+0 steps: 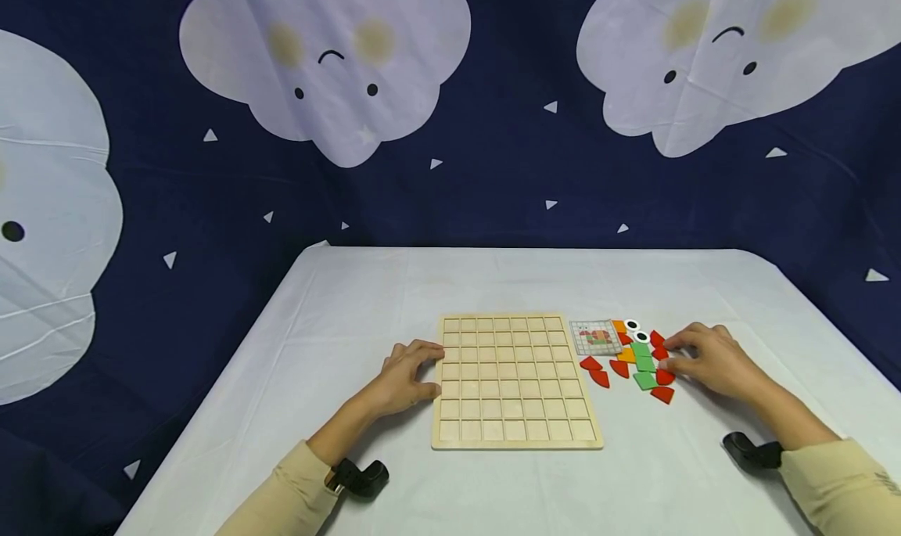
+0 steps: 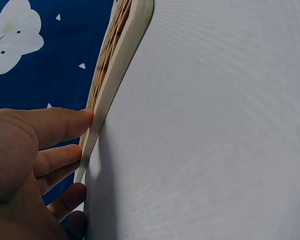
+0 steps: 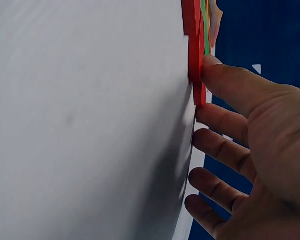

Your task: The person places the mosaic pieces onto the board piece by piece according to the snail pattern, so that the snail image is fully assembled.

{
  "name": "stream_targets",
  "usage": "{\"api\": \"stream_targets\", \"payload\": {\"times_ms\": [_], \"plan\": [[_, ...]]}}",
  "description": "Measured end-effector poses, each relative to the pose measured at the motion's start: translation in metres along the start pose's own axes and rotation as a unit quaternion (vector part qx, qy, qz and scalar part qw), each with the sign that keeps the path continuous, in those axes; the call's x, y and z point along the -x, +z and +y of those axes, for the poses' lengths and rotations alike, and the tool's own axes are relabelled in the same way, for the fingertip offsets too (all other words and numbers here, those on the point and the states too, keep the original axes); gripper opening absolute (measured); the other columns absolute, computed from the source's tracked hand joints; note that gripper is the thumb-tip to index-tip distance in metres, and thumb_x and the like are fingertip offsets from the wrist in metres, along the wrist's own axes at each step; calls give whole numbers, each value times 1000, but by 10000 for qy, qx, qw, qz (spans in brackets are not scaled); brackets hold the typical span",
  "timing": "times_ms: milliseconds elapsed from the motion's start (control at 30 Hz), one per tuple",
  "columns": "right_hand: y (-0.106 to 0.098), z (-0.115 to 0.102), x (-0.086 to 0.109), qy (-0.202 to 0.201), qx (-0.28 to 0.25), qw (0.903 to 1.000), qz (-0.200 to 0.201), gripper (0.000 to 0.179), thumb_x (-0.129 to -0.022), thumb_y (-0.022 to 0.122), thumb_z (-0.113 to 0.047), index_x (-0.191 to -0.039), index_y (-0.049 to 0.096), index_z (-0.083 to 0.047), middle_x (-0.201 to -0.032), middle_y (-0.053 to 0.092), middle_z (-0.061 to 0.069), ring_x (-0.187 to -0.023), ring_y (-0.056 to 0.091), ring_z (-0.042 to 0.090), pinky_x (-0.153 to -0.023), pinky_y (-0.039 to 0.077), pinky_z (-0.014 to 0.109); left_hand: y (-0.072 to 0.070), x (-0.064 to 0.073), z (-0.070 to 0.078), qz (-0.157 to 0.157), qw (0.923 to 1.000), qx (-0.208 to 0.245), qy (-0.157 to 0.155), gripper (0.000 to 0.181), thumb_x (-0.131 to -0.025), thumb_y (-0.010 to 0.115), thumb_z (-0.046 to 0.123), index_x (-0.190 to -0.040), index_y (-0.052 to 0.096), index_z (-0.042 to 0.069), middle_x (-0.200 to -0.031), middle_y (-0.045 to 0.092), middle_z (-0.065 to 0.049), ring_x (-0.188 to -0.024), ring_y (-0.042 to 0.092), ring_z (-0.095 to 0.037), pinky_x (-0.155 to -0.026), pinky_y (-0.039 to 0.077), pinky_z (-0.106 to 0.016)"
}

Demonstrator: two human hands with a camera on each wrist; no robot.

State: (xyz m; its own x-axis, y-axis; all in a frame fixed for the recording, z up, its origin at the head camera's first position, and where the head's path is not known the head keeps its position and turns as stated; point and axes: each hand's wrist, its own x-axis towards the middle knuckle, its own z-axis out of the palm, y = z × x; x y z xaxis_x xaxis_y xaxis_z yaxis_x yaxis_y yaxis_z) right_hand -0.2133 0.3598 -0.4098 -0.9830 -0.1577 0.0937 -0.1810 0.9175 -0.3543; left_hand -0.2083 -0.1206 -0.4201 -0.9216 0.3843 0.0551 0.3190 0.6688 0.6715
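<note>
A pale wooden grid board (image 1: 517,446) lies flat on the table, its square recesses bare. My left hand (image 1: 404,379) rests at the board's left edge, thumb and fingertips touching it; the left wrist view has the thumb against the board's side (image 2: 112,82). On the right, my right hand (image 1: 721,364) reaches the loose pieces with fingers spread loosely. Its thumb (image 3: 230,82) touches a red piece (image 3: 195,60). Near it lie several red pieces (image 1: 662,395), green pieces (image 1: 644,381), orange pieces (image 1: 626,355) and two white-and-black eye discs (image 1: 641,337).
A small printed pattern card (image 1: 595,338) with a gridded picture lies between the board and the pieces. White cloth covers the table (image 1: 493,493). Behind it hangs a dark blue curtain (image 1: 493,207) with white clouds. Each wrist carries a black camera (image 1: 362,480).
</note>
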Motion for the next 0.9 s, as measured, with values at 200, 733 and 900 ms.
{"api": "stream_targets", "payload": {"times_ms": [200, 733, 900], "plan": [[2, -7, -4, -3, 65, 10000, -43, 38, -77, 74, -32, -102, 69, -2, -107, 61, 17, -92, 43, 30, -74, 33, 35, 0, 1, 0, 11, 10000, 11, 43, 53, -76, 72, 13, -127, 58, 9, -135, 52, 2, -103, 37, -15, -88, 26, -36], [3, -5, -3, -95, 6, 10000, 26, 27, -80, 69, -20, -102, 69, -3, -107, 62, 17, -91, 45, 27, -72, 34, 34, 0, 1, 0, 5, 10000, -51, 19, 53, -77, 72, 13, -127, 58, 9, -135, 52, 3, -104, 37, -15, -87, 26, -35], [-1, -13, -5, 62, -221, 9997, -58, 30, -81, 69, -24, -104, 69, -4, -111, 62, 18, -95, 44, 29, -76, 37, 40, -1, 1, 0, -15, 10000, -30, 81, 53, -77, 72, 13, -127, 57, 9, -135, 52, 2, -103, 37, -16, -86, 26, -35]]}}
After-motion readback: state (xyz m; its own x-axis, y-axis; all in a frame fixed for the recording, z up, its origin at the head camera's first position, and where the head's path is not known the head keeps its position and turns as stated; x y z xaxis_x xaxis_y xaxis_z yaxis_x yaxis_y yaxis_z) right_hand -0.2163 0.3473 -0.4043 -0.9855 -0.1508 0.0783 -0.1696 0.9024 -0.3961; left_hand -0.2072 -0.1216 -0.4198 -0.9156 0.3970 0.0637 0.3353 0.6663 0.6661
